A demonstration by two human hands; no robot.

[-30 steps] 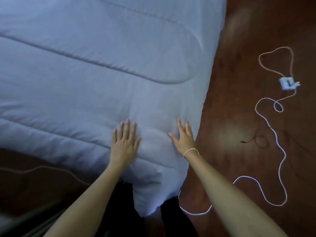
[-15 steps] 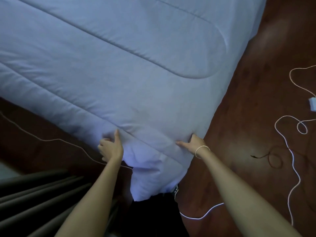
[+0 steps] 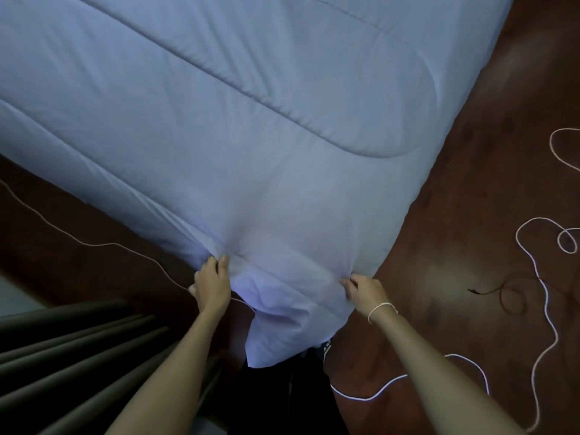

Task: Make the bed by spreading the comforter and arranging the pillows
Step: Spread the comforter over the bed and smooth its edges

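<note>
**Both hands pinched the comforter's corner**

While dark legs (image 3: 282, 400) stood at the bottom of the view, a corner of the comforter (image 3: 251, 136) hung down over them. Just beyond, the left hand (image 3: 212, 285) had its grip pinched on a fold at the left of that corner, thumb and fingers curled into the cloth. The right hand (image 3: 364, 291), a thin band (image 3: 381, 309) on its wrist, pinched the fabric at the corner's right edge. Dark curtain folds (image 3: 78, 356) lay at lower left. A white cord (image 3: 539, 277) looped over the wooden floor (image 3: 455, 215) to the right. Farther off, the comforter spread flat across the bed, its stitched seams running diagonally.
</note>
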